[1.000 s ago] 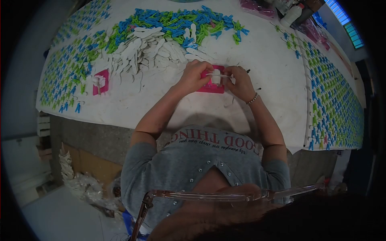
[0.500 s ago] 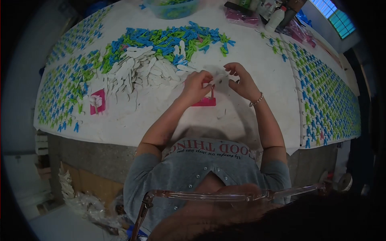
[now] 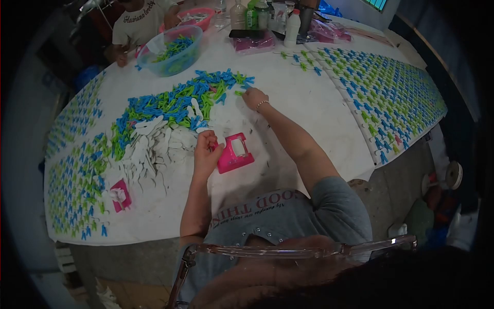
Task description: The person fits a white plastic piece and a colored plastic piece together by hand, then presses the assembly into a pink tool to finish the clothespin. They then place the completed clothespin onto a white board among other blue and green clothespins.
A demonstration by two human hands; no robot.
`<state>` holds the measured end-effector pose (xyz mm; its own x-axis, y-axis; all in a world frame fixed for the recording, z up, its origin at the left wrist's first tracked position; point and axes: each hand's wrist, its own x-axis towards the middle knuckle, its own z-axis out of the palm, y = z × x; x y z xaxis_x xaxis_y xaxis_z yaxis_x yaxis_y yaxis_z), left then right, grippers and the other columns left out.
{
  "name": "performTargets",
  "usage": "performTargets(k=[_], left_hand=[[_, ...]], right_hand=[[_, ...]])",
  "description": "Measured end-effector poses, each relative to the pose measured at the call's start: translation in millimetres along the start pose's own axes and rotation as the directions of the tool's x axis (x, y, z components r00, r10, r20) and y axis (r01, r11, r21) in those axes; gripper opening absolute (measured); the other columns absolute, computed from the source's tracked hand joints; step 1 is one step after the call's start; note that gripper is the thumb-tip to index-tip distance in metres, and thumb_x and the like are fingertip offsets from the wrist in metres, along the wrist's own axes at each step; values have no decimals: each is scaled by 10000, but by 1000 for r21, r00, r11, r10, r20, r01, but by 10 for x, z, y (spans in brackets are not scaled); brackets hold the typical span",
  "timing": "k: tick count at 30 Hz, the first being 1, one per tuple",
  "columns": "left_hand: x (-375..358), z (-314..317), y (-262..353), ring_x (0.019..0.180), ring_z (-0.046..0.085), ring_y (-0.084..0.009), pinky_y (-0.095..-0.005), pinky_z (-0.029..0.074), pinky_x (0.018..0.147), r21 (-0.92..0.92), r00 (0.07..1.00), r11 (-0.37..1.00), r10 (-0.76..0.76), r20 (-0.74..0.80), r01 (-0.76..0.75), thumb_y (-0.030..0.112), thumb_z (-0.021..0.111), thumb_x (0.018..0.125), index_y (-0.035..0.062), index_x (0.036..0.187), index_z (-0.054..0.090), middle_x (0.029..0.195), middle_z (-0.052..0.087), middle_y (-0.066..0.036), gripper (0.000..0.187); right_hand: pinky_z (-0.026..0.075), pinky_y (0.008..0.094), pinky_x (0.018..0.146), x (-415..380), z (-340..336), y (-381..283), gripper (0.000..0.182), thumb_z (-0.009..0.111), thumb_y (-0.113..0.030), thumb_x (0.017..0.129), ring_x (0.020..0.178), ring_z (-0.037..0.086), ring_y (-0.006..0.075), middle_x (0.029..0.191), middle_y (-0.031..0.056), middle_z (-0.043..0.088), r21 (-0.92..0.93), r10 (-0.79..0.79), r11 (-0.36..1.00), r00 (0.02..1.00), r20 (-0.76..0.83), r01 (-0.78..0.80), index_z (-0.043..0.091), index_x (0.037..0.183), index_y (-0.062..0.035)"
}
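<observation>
My left hand (image 3: 207, 150) is over the table with its fingers curled together beside a pink tape dispenser (image 3: 226, 164); what it grips is too small to make out. My right hand (image 3: 254, 99), with a beaded bracelet, is stretched forward near the right end of a heap of blue and green clips (image 3: 164, 105). A green clip (image 3: 239, 93) is pinched at its fingertips. White flat pieces (image 3: 146, 147) lie piled between the clip heap and my left hand. A white roll (image 3: 239, 148) sits in the pink dispenser.
A second pink dispenser (image 3: 121, 195) stands at the left. Rows of clips (image 3: 386, 103) cover the right side, and more (image 3: 77, 180) the left. A clear tub (image 3: 172, 54) of clips, bottles (image 3: 292, 28) and a person (image 3: 139, 23) are at the far side.
The view has turned and shifted. My hands were close together above the pink dispenser; now my right hand has moved forward to the clips, while my left stays beside the dispenser.
</observation>
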<state>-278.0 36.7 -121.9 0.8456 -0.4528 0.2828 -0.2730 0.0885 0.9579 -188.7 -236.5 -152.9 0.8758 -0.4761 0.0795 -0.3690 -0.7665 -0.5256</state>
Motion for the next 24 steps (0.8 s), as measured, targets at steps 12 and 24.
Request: performTargets(k=[12, 24], left_hand=[[-28, -73, 107, 775, 465, -56, -211, 402, 720, -284, 966, 927, -212, 145, 246, -25, 632, 782, 51, 1174, 427, 904, 523, 13, 449], [-56, 9, 214, 820, 455, -58, -215, 396, 740, -217, 961, 953, -161, 226, 211, -31, 640, 775, 56, 1162, 401, 885, 469, 21, 463]], right_hand=[[453, 257, 752, -1596, -846, -88, 172, 697, -94, 822, 798, 554, 98, 855, 7, 592, 723, -450, 600, 892, -48, 341, 562, 916, -43], [444, 264, 782, -1884, -965, -241, 220, 723, -103, 782, 842, 559, 122, 873, 30, 582, 663, -533, 616, 845, -48, 426, 569, 925, -36]])
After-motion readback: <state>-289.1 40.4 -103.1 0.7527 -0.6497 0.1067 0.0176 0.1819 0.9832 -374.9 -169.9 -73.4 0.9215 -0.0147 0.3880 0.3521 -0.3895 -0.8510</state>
